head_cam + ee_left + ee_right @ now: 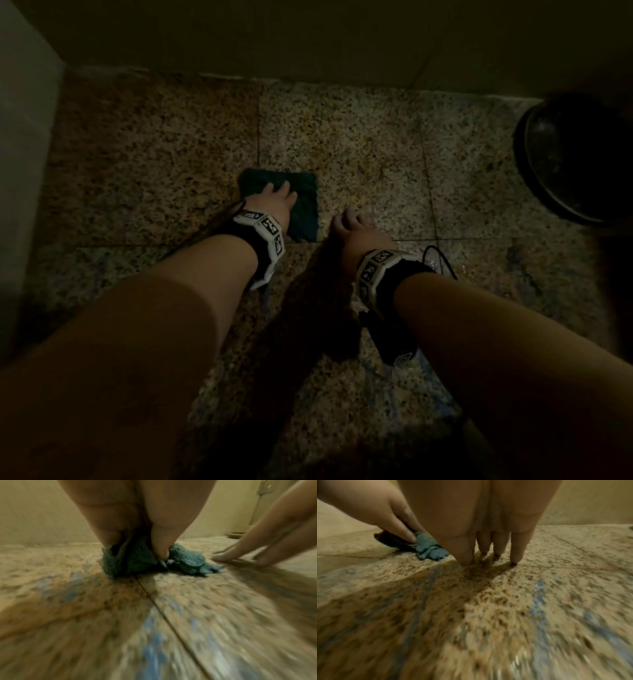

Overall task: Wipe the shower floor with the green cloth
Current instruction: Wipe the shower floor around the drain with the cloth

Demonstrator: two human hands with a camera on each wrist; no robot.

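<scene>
The green cloth (301, 202) lies folded flat on the speckled granite shower floor (359, 144), and every place here is given from that cloth. The left hand (277, 202) rests on the cloth's near left part, palm down, its fingers reaching across the fabric toward the far wall (308, 41). In the left wrist view the fingers (159, 550) press down into the cloth (187, 561), which bunches up around them in soft folds; whether they truly pinch it or only push it cannot be told, as the picture is blurred. The right hand (356, 229) is just beside the cloth, off its right edge and slightly nearer the person, and does not hold it. Its fingers (515, 553) point down, close together, with the tips touching bare stone, and the thumb (464, 553) touches the floor next to a corner of the cloth (428, 547). A grout line (479, 238) runs across the floor just nearer than the cloth. Well to the right of the cloth, near the wall, stands a dark round bucket (579, 154). To the far left of the cloth rises a pale wall edge (24, 137). Both wrists wear black bands with white marker blocks: the left band (263, 240) sits right at the cloth's near edge, the right band (380, 270) nearer and to the right.
</scene>
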